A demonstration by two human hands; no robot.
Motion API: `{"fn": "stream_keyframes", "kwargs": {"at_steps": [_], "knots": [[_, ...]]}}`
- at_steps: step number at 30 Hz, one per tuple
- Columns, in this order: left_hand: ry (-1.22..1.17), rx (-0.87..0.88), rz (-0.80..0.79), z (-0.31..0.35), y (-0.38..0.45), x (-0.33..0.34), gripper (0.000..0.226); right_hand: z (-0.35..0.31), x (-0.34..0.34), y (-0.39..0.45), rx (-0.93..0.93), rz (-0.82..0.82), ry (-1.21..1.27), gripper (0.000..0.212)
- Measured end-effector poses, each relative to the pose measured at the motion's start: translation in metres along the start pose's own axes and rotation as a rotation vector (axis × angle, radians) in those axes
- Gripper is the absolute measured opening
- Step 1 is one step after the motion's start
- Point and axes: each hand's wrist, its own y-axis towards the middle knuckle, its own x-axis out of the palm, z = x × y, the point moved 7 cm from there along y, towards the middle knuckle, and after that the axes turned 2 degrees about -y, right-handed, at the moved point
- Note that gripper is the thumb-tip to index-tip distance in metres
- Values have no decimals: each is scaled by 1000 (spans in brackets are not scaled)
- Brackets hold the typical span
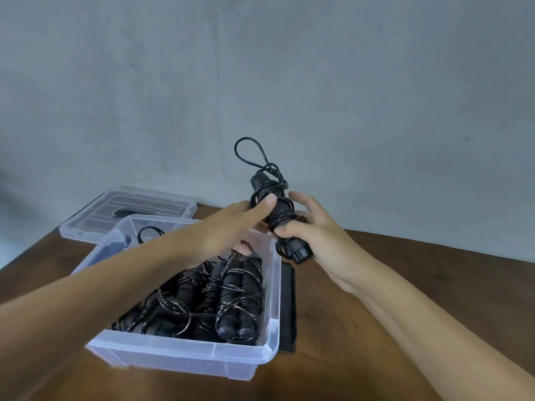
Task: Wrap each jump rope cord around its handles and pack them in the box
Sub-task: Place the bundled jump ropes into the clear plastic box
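Observation:
I hold a black jump rope (276, 205) up above the table, its cord wound around the paired handles and a loose loop sticking up at the top. My right hand (315, 235) grips the lower part of the handles. My left hand (246, 224) pinches the upper part, thumb laid across the wound cord. Below and to the left stands the clear plastic box (185, 357), holding several wrapped black jump ropes (228, 299). My left forearm crosses over the box.
The box's clear lid (127, 211) lies flat behind it at the table's far left. A flat black object (288, 308) lies against the box's right side. The brown wooden table (362, 328) ends at a grey wall.

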Motion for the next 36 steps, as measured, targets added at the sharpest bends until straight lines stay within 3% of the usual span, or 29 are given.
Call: {"fn": "stream_keyframes", "kwargs": {"at_steps": [4,6,9,11,14,17,21,24,31,36], "knots": [[-259,-24,48,-22,-1,-20,79,-9,39,8,-16,-10,-40,105],[-303,-25,104,-33,-2,-34,76,-13,54,10,-32,-39,-59,101],[-311,38,153,-39,-8,-56,53,-17,69,10,-46,-110,-138,91],[-266,78,148,-38,-15,-75,51,-18,72,11,-48,-116,-180,74],[-99,131,66,-37,-24,-107,52,-14,55,17,-32,47,-125,42],[224,187,-24,-42,-29,-136,63,-7,39,20,-2,214,39,29],[772,232,-174,-56,-30,-145,76,-4,42,22,-8,284,107,37],[1037,204,-270,-69,-31,-141,86,-1,58,24,13,242,22,46],[1176,195,-243,-101,-26,-125,86,11,102,16,60,162,-324,32],[1209,160,-208,-120,-20,-119,89,18,130,5,87,165,-447,39]]}}
